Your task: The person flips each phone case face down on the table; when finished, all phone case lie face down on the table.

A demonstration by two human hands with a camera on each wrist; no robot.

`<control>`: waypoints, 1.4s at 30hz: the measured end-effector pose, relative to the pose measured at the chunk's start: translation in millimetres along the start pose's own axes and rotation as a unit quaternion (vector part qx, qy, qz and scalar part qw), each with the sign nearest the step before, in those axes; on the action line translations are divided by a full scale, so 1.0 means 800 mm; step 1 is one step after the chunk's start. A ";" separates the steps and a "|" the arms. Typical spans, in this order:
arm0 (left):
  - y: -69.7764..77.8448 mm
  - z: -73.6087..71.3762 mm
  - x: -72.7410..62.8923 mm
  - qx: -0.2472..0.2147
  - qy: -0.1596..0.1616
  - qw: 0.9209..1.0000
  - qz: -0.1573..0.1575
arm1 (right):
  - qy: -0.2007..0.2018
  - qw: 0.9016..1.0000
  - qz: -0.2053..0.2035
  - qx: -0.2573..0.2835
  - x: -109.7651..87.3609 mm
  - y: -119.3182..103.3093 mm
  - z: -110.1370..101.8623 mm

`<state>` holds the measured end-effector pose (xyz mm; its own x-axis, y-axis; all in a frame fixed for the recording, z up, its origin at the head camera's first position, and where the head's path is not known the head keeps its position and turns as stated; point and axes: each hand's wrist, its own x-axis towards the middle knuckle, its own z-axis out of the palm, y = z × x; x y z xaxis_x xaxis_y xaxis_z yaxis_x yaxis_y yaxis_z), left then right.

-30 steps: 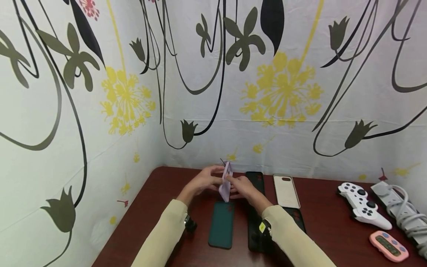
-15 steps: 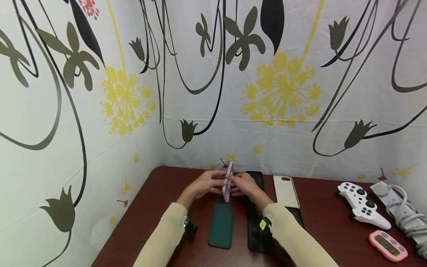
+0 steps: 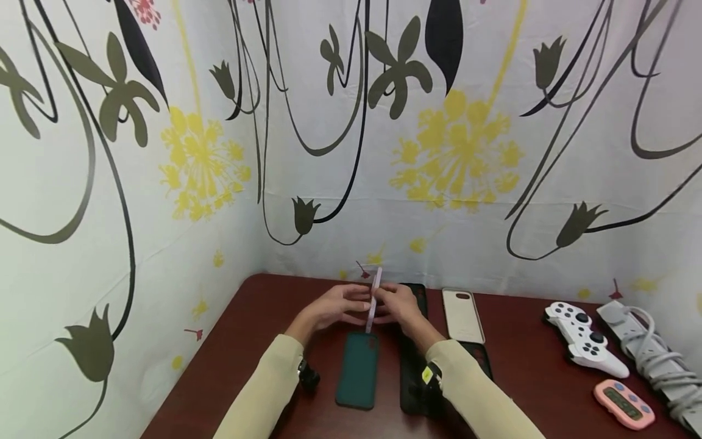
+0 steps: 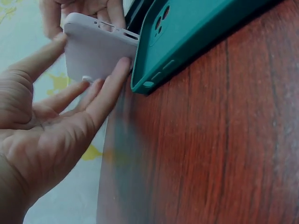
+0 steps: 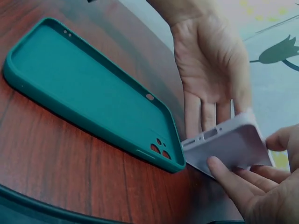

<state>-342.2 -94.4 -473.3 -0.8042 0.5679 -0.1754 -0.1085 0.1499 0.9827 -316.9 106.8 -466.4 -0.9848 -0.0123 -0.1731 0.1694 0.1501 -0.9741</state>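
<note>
A pale lilac phone case (image 3: 375, 299) stands on edge near the back of the table, seen nearly edge-on in the head view. My left hand (image 3: 331, 308) holds it from the left, its thumb and fingertips against the case (image 4: 96, 49) in the left wrist view. From the right, my right hand (image 3: 402, 305) grips it too; the right wrist view has one of its fingers on the case's face (image 5: 233, 147). Just in front lies a dark green phone case (image 3: 357, 372), hollow side up (image 5: 93, 84). Parts of the fingers are hidden behind the lilac case.
Black phone cases (image 3: 412, 390) lie beneath and beside my right forearm. A cream phone case (image 3: 463, 314) lies behind that arm. Further right are a white game controller (image 3: 585, 338), a pink timer (image 3: 624, 403) and a power strip with its cord (image 3: 652, 356). Patterned cloth (image 3: 329, 171) borders the table.
The lilac case has turned from showing a broad face to nearly edge-on, with both hands keeping hold of it. The head view has shifted slightly to the right.
</note>
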 end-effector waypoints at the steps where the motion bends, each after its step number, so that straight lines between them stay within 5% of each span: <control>1: -0.002 0.001 0.001 0.008 0.002 1.000 -0.004 | 0.011 1.000 -0.002 -0.001 -0.002 0.002 0.002; 10: 0.001 0.016 0.012 0.071 0.022 0.997 -0.025 | 0.096 0.994 -0.015 -0.043 -0.008 0.010 0.006; 18: 0.008 0.028 0.015 0.079 0.063 0.993 -0.062 | 0.134 0.991 -0.009 -0.023 -0.011 0.012 0.001; 25: 0.014 0.034 0.013 0.071 0.117 0.987 -0.086 | 0.133 0.991 -0.013 0.029 -0.010 0.014 -0.001; 32: 0.016 0.025 0.013 0.069 0.124 0.985 -0.094 | 0.118 0.991 -0.009 0.070 -0.007 0.014 0.000; 37: 0.013 0.019 0.016 0.062 0.136 0.985 -0.090 | 0.122 0.992 -0.009 0.014 -0.004 0.017 -0.003; 42: 0.012 0.018 0.018 0.087 0.161 0.980 -0.081 | 0.127 0.983 -0.049 -0.126 -0.003 0.023 -0.003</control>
<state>-347.0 -73.3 -467.0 -0.9308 0.2440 -0.2723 -0.1706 0.3688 0.9137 -311.9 112.3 -483.3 -0.9792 0.2026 -0.0069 0.0894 0.4011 -0.9117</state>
